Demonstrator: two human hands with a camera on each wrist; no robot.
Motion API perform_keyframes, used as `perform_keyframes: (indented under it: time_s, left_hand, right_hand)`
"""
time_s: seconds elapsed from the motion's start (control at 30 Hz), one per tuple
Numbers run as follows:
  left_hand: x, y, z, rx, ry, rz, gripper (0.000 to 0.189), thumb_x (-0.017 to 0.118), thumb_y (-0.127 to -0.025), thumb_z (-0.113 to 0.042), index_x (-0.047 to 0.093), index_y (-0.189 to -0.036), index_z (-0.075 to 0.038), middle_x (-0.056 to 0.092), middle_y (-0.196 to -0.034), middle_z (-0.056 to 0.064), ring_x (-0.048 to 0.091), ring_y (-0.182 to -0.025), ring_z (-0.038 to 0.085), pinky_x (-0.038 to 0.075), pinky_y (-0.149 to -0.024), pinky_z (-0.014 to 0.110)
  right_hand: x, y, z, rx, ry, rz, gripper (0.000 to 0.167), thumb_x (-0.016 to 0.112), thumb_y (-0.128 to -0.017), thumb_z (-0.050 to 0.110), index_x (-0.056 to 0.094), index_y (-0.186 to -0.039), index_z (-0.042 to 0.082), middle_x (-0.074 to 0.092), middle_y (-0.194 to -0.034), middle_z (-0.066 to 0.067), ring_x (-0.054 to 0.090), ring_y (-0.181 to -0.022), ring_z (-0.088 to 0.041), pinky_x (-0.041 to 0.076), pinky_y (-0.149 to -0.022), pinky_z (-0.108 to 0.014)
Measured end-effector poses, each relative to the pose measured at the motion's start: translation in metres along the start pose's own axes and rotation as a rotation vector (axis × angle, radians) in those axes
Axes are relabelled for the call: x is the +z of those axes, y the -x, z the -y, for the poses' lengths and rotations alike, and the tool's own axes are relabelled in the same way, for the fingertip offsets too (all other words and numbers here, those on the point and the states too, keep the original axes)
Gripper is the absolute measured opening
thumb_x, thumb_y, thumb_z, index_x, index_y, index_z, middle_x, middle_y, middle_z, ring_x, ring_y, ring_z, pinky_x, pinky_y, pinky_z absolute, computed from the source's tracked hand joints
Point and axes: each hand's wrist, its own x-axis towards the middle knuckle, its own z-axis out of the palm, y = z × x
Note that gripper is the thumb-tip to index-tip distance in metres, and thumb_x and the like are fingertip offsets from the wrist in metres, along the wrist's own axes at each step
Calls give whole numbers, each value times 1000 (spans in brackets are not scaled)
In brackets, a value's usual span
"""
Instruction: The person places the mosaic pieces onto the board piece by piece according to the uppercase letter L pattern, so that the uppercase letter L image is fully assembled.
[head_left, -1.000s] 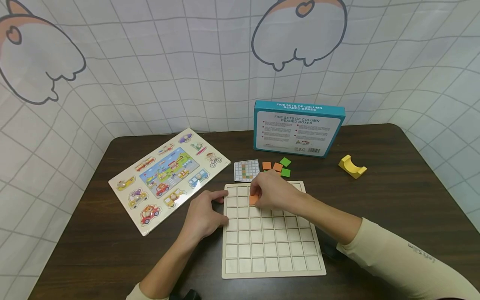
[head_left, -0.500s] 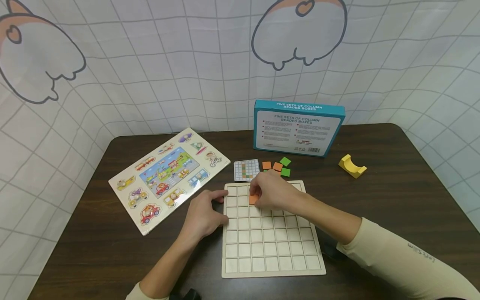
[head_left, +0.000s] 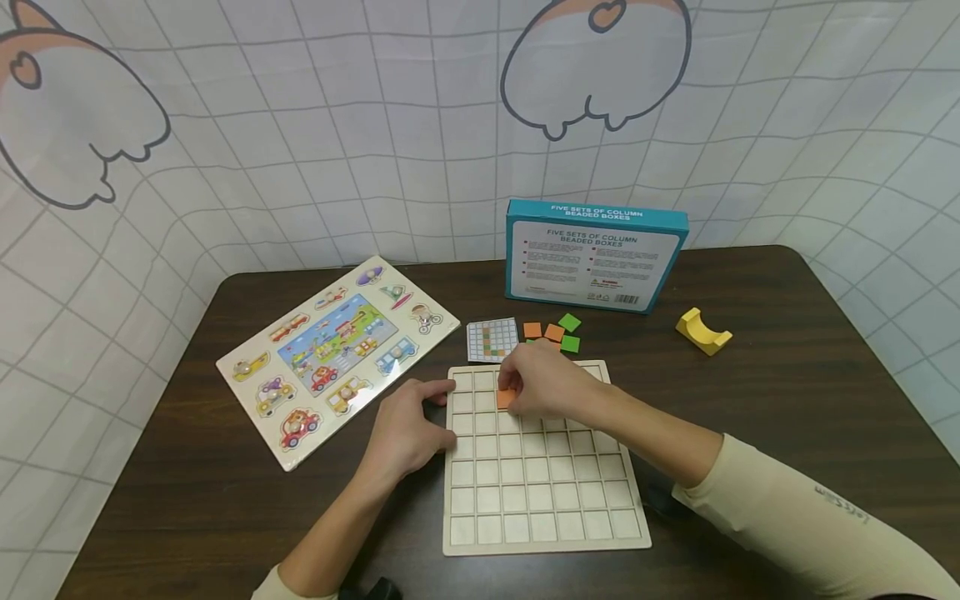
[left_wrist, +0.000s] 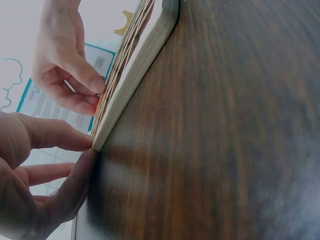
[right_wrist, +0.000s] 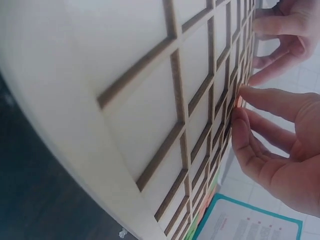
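In the head view a pale wooden grid board (head_left: 547,546) lies flat on the dark table. My right hand (head_left: 547,379) pinches an orange square tile (head_left: 506,400) between thumb and fingers, at a cell in the second row, third column. The right wrist view shows those fingertips against the grid, with a sliver of orange between them. My left hand (head_left: 408,429) touches the board's left edge with its thumb and index finger spread apart, its palm off the board. Just behind my right hand lie several loose tiles, orange tiles (head_left: 532,331) and green tiles (head_left: 570,322), partly covered.
A small printed pattern card (head_left: 492,340) lies behind the board. To the left is a vehicle picture puzzle (head_left: 337,358). A teal box (head_left: 596,258) stands at the back, with a yellow curved block (head_left: 702,332) to its right. A curtain (head_left: 337,167) hangs behind the table.
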Motion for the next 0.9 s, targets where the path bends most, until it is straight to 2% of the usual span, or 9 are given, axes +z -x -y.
perform_keyframes:
  time_s: [0.47, 0.9]
  left_hand:
    - [0, 0, 1, 2, 8, -7, 72, 82, -62, 1, 74, -132, -16, 66, -105, 1, 56, -101, 23, 43, -86, 35]
    - [-1, 0, 0, -3, 1, -2, 71, 82, -63, 0, 73, -132, -16, 66, -106, 0, 56, -101, 23, 43, -87, 36]
  right_hand:
    - [-2, 2, -1, 33, -44, 14, 18, 82, -76, 5, 80, -94, 7, 72, -83, 1, 61, -77, -10, 52, -73, -27]
    - [-8, 6, -9, 11, -82, 24, 19, 83, -80, 9, 79, -98, 7, 72, -87, 0, 62, -80, -11, 54, -75, -29]
